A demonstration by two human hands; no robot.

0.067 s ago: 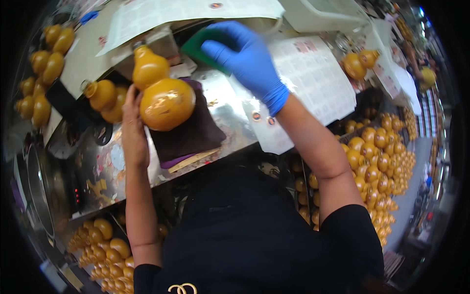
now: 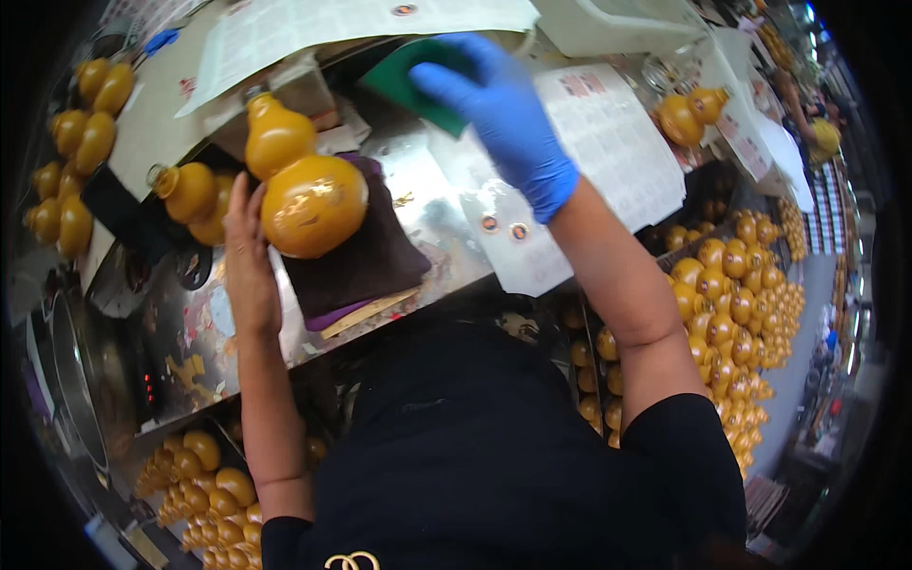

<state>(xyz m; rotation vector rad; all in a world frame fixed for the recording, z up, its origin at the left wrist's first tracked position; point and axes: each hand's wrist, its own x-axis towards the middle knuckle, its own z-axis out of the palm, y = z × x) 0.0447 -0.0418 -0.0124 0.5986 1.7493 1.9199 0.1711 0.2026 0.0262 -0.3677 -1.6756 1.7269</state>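
A shiny amber-brown gourd (image 2: 313, 206) with a narrow waist lies on a dark cloth pad (image 2: 356, 261) at the edge of a metal worktop. My bare left hand (image 2: 251, 271) is at its left side, fingers stretched out flat, fingertips at the waist and not wrapped round it. My right hand (image 2: 499, 119), in a blue glove, grips a green scouring pad or sheet (image 2: 418, 85) above the worktop, apart from the gourd. A second gourd (image 2: 187, 190) lies just left of my left fingers, partly behind them.
Printed paper sheets (image 2: 608, 142) cover the right of the worktop. More gourds (image 2: 93, 142) line the far left; one gourd (image 2: 680, 121) lies at the far right. Heaps of gourds fill the lower right (image 2: 722, 313) and lower left (image 2: 228, 484). A round metal pan (image 2: 76, 380) stands at left.
My right hand with the green pad has shifted right, away from the gourd. The whole view has slid a little; my left hand stays beside the gourd.
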